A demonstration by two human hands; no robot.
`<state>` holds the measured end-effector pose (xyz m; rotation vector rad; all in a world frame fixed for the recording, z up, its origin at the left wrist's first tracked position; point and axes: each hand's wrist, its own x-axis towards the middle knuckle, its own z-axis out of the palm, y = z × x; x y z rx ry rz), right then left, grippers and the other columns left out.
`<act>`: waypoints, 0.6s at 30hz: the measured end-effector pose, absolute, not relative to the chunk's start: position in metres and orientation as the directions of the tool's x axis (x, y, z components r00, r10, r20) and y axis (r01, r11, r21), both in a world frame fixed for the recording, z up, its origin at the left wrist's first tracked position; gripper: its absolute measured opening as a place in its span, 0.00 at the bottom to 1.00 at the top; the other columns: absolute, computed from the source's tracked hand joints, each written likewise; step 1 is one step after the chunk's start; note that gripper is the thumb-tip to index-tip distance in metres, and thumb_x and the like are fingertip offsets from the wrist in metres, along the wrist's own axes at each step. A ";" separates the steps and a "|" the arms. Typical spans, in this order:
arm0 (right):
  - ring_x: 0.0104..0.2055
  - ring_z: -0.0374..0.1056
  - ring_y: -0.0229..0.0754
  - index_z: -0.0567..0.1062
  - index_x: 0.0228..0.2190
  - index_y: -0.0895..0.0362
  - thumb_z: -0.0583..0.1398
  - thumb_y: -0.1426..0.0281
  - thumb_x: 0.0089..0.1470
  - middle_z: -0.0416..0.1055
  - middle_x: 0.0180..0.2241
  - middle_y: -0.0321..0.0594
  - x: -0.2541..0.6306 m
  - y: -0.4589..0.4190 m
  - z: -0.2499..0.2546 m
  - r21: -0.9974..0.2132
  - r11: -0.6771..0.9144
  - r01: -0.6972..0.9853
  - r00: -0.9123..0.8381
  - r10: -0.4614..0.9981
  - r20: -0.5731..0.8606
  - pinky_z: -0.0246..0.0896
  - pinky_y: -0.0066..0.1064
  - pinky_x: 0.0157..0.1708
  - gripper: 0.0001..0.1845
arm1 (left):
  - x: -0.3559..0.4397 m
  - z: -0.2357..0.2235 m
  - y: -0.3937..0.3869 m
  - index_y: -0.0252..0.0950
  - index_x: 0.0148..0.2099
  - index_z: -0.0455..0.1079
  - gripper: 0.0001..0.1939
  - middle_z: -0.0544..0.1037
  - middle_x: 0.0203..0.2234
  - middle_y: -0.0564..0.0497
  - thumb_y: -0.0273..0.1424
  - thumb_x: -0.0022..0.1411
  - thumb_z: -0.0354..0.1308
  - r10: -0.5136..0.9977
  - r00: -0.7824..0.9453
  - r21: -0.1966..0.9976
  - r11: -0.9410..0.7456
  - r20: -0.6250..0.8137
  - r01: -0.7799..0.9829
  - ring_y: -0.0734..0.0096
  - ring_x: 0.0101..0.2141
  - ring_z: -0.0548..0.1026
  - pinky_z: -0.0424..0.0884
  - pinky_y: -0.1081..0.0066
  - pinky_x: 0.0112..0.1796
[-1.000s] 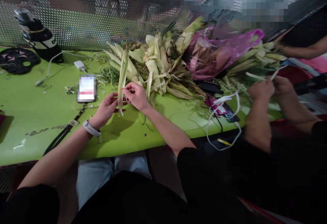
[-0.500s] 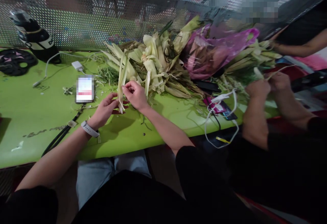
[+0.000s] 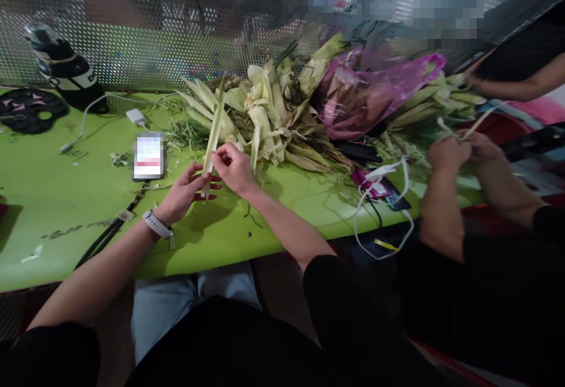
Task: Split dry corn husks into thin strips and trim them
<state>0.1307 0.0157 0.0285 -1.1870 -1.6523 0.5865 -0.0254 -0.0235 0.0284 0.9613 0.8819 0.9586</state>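
On the near side of the husk pile [image 3: 269,104], the left hand [image 3: 183,192] grips the lower end of a pale husk strip [image 3: 214,132], seemingly to steady it, while the right hand [image 3: 233,167] pinches its edge, probably for finer control. Left of the pile, a phone [image 3: 149,158] lies screen-up on the table [image 3: 101,198], perhaps for easy reading.

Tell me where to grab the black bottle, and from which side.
Grip the bottle around its pale-banded middle, probably from the near right: its body looks round, mesh stands behind, and a white cable runs low in front.
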 end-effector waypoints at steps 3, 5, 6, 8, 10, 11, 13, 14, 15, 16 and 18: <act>0.27 0.64 0.36 0.69 0.28 0.54 0.58 0.59 0.58 0.69 0.24 0.34 0.131 0.016 0.029 -0.812 0.419 0.407 -0.029 0.894 0.447 0.60 0.29 0.31 0.13 | -0.027 0.026 -0.021 0.37 0.48 0.66 0.15 0.79 0.37 0.50 0.33 0.61 0.64 0.929 0.331 0.937 0.252 -0.164 -0.241 0.68 0.35 0.80 0.78 0.67 0.33; 0.26 0.64 0.35 0.68 0.27 0.54 0.59 0.58 0.57 0.68 0.24 0.33 0.132 0.017 0.029 -0.833 0.415 0.367 -0.026 0.899 0.437 0.60 0.29 0.30 0.14 | -0.029 0.025 -0.020 0.37 0.48 0.65 0.15 0.78 0.35 0.50 0.34 0.61 0.63 0.931 0.333 0.946 0.233 -0.150 -0.227 0.71 0.32 0.79 0.76 0.72 0.30; 0.26 0.63 0.35 0.67 0.27 0.54 0.60 0.57 0.56 0.67 0.24 0.33 0.132 0.018 0.030 -0.856 0.397 0.331 -0.018 0.910 0.415 0.60 0.28 0.29 0.14 | -0.029 0.025 -0.019 0.37 0.48 0.65 0.15 0.78 0.34 0.51 0.34 0.62 0.63 0.933 0.330 0.950 0.222 -0.141 -0.221 0.73 0.30 0.78 0.75 0.74 0.28; 0.26 0.63 0.34 0.66 0.29 0.54 0.63 0.55 0.53 0.66 0.25 0.32 0.132 0.022 0.030 -0.916 0.333 0.224 -0.005 0.940 0.340 0.61 0.26 0.28 0.17 | -0.029 0.025 -0.019 0.37 0.47 0.65 0.14 0.77 0.33 0.52 0.34 0.63 0.62 0.938 0.324 0.953 0.200 -0.120 -0.227 0.76 0.27 0.76 0.71 0.78 0.24; 0.29 0.66 0.34 0.66 0.32 0.54 0.66 0.54 0.49 0.68 0.28 0.32 0.131 0.026 0.030 -0.964 0.254 0.082 -0.051 0.967 0.251 0.63 0.25 0.29 0.20 | -0.028 0.027 -0.020 0.37 0.46 0.65 0.11 0.76 0.31 0.53 0.33 0.63 0.61 0.937 0.333 0.947 0.196 -0.104 -0.255 0.79 0.26 0.74 0.68 0.80 0.23; 0.30 0.67 0.34 0.67 0.34 0.54 0.66 0.53 0.48 0.70 0.30 0.34 0.131 0.028 0.029 -0.978 0.209 0.012 -0.113 0.972 0.206 0.64 0.25 0.29 0.22 | -0.027 0.028 -0.021 0.37 0.46 0.66 0.10 0.75 0.30 0.53 0.32 0.63 0.61 0.930 0.351 0.942 0.206 -0.105 -0.266 0.80 0.25 0.73 0.67 0.80 0.23; 0.28 0.68 0.34 0.69 0.36 0.55 0.65 0.50 0.48 0.73 0.33 0.37 0.129 0.029 0.027 -0.991 0.102 -0.084 -0.285 0.951 0.122 0.66 0.26 0.26 0.24 | -0.026 0.030 -0.023 0.37 0.46 0.66 0.10 0.75 0.30 0.53 0.30 0.63 0.60 0.907 0.404 0.928 0.249 -0.123 -0.276 0.81 0.25 0.72 0.66 0.80 0.23; 0.26 0.67 0.34 0.70 0.35 0.56 0.63 0.49 0.50 0.74 0.34 0.38 0.129 0.030 0.026 -0.993 0.050 -0.106 -0.359 0.930 0.085 0.65 0.26 0.22 0.24 | -0.026 0.031 -0.023 0.37 0.47 0.67 0.10 0.75 0.30 0.53 0.29 0.63 0.60 0.892 0.429 0.920 0.278 -0.141 -0.277 0.80 0.25 0.72 0.66 0.80 0.23; 0.23 0.66 0.34 0.71 0.35 0.56 0.61 0.47 0.52 0.75 0.33 0.39 0.128 0.030 0.024 -0.993 0.011 -0.119 -0.403 0.913 0.058 0.64 0.27 0.19 0.24 | -0.026 0.031 -0.023 0.37 0.47 0.67 0.11 0.76 0.31 0.52 0.28 0.63 0.60 0.880 0.447 0.910 0.309 -0.163 -0.277 0.79 0.25 0.73 0.66 0.80 0.23; 0.22 0.66 0.34 0.72 0.34 0.56 0.59 0.47 0.53 0.76 0.34 0.40 0.129 0.030 0.024 -0.991 -0.010 -0.131 -0.420 0.906 0.046 0.63 0.27 0.18 0.24 | -0.027 0.031 -0.023 0.37 0.48 0.67 0.11 0.76 0.31 0.52 0.28 0.62 0.61 0.870 0.455 0.901 0.339 -0.191 -0.270 0.78 0.26 0.74 0.66 0.79 0.23; 0.25 0.69 0.36 0.72 0.32 0.56 0.58 0.49 0.56 0.77 0.33 0.41 0.129 0.029 0.024 -0.984 0.008 -0.179 -0.371 0.925 0.076 0.67 0.28 0.22 0.22 | -0.029 0.030 -0.020 0.37 0.47 0.68 0.11 0.76 0.30 0.51 0.31 0.62 0.61 0.853 0.452 0.886 0.398 -0.261 -0.239 0.77 0.25 0.74 0.66 0.79 0.22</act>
